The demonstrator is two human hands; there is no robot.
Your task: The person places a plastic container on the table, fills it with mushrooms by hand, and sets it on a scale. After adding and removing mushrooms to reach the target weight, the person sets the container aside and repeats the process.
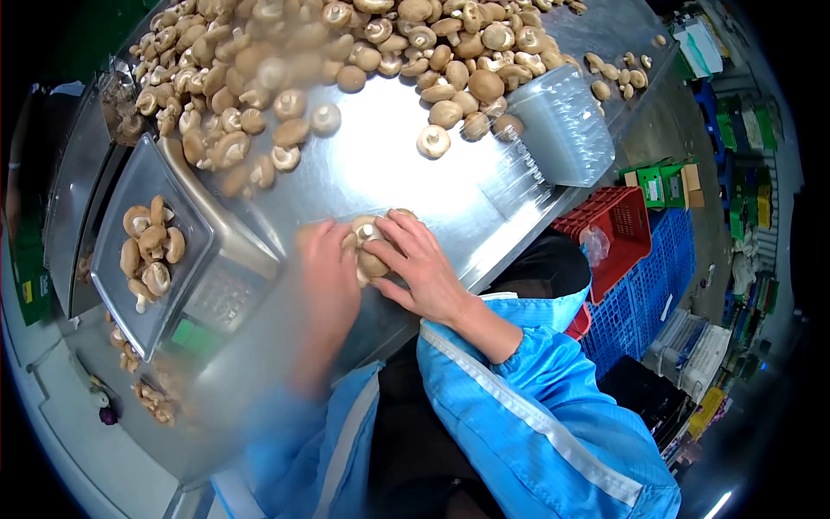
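Note:
Several shiitake mushrooms point(372, 251) are gathered between my two hands, low over the near side of the steel table point(380, 147). My left hand point(330, 272), partly smeared by a blurred patch of the view, closes on the cluster from the left. From the right, my right hand point(424, 268) curls its fingers over the same mushrooms, thumb at their near side. One pale stem points up amid the brown caps. Palms and fingers cover part of the cluster, so its lower side is hidden.
A big heap of mushrooms point(415, 39) spreads across the far side. At left stands a scale point(233, 285) whose tray point(117, 268) bears several mushrooms. Stacked clear plastic trays point(566, 125) sit at the right edge. Red point(618, 221) and blue crates point(661, 268) stand beyond.

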